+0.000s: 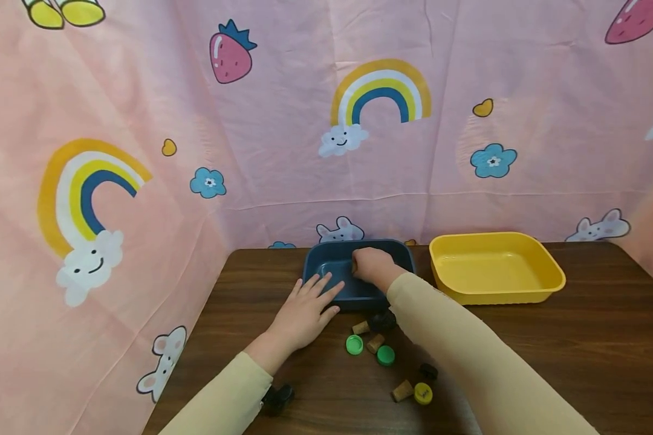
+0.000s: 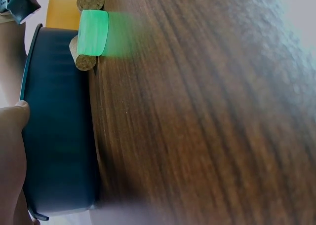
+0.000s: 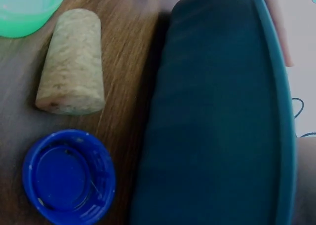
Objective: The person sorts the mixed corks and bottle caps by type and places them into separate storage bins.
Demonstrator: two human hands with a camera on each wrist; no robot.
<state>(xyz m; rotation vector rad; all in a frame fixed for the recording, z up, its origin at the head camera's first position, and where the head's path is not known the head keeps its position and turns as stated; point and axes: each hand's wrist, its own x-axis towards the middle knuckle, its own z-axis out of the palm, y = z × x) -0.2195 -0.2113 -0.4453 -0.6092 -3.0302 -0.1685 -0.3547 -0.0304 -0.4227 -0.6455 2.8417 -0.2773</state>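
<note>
In the head view, my left hand (image 1: 307,311) lies with spread, straight fingers over the near left rim of a dark blue tub (image 1: 361,304). My right hand (image 1: 372,266) reaches down inside that tub with curled fingers. Whatever its fingertips may hold is hidden. On the table before the tub lie a cork stopper (image 1: 361,327), another cork (image 1: 375,344), a light green cap (image 1: 354,345) and a darker green cap (image 1: 386,355). The right wrist view shows a blue cap (image 3: 69,178) with its hollow side up, beside a cork (image 3: 74,62).
A yellow tub (image 1: 497,296) stands right of the blue one. Nearer on the brown wooden table (image 1: 326,399) are a cork (image 1: 402,391), a yellow cap (image 1: 422,394) and a small dark piece (image 1: 428,371). A pink patterned cloth (image 1: 283,121) hangs behind and at the left.
</note>
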